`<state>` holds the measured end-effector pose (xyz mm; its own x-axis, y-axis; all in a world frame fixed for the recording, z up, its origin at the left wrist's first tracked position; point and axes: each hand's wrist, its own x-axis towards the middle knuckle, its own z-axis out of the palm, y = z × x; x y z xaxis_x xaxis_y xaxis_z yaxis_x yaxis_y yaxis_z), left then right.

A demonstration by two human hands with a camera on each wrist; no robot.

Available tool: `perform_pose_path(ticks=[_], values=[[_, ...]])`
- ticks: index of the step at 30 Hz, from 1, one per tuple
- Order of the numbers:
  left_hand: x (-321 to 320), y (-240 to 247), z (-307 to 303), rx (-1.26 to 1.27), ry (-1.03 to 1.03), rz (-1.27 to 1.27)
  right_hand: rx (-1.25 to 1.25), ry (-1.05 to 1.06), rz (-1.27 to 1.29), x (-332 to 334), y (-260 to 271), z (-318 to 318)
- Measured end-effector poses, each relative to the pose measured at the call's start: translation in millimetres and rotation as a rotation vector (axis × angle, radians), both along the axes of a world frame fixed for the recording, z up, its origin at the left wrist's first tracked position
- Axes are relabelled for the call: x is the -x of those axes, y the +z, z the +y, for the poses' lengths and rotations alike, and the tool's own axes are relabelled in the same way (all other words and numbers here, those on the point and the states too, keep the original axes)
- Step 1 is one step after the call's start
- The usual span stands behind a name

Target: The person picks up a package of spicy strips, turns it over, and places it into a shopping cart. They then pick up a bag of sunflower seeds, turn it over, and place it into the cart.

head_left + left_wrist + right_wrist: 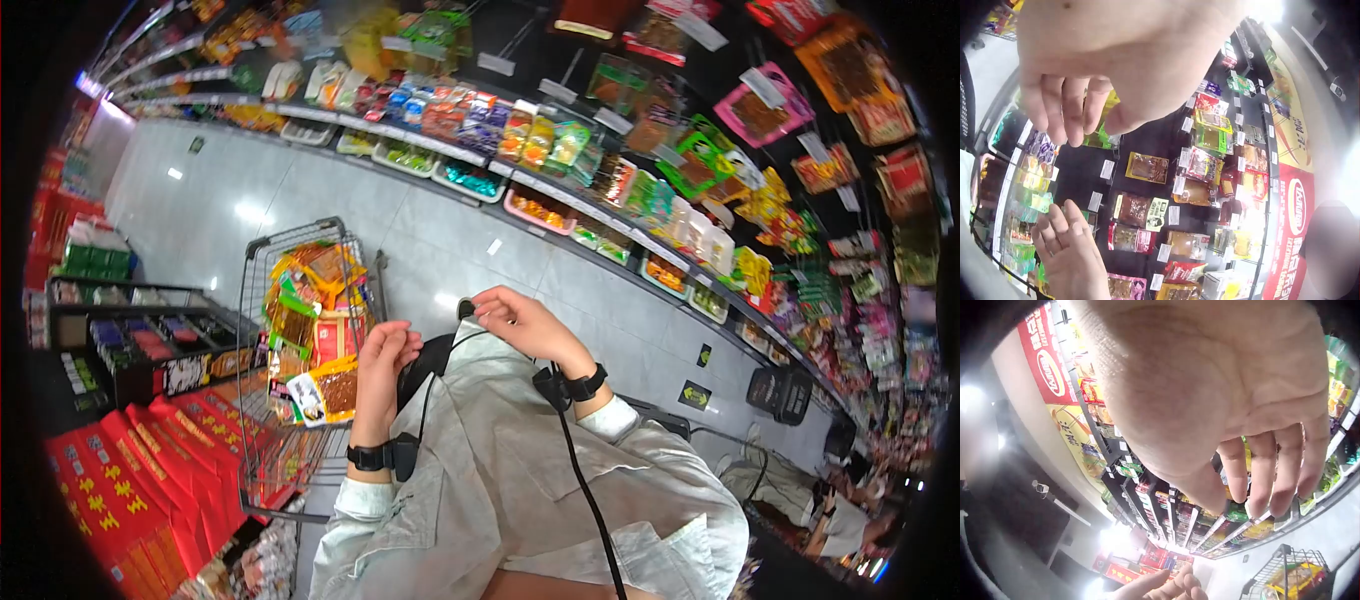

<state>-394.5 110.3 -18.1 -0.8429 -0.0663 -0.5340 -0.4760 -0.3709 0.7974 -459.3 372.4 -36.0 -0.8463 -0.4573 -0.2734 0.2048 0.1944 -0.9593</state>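
Note:
In the head view my left hand (383, 365) is raised beside the shopping cart (297, 229), its fingers loosely bent with nothing in them. Packaged snacks fill part of the cart, among them a yellow-edged packet (340, 388) and a red one (333, 341). My right hand (525, 325) hovers in front of my body, fingers relaxed, also holding nothing. The left wrist view has the left hand (1122, 62) large at the top, fingers hanging down before the shelf. The right wrist view shows the right hand (1222, 394) with fingers apart from any goods.
A long shelf (620, 220) of bagged snacks curves along the far side, with bins (470, 182) below. Red gift boxes (150, 480) stack left of the cart, near a dark display stand (140, 350). Black baskets (780, 393) stand on the floor at right, near another person (790, 495).

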Motion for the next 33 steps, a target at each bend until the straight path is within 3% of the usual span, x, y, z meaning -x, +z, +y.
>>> perform_pose_path(ticks=[4, 8, 12, 18, 21, 30, 33], values=[[-32, -14, 5, -0.077, -0.082, -0.014, -0.006, -0.024, 0.025, -49, -2, 4], [-57, -40, 19, -0.251, -0.111, -0.077, -0.168, 0.0, -0.073, -103, 22, 22], [-64, -48, 46, -0.33, -0.232, -0.126, -0.168, -0.151, -0.119, -153, 35, 51], [-57, -41, 84, -0.199, -0.473, -0.091, -0.179, -0.331, -0.059, -187, 12, 89], [-47, -39, 107, -0.168, -0.521, -0.119, -0.148, -0.322, -0.07, -198, 4, 107], [5, -45, 258, -0.072, -0.644, -0.08, -0.149, -0.447, 0.019, -193, -31, 230], [5, -21, 312, -0.075, -0.708, -0.066, -0.095, -0.482, -0.021, -181, -28, 274]])
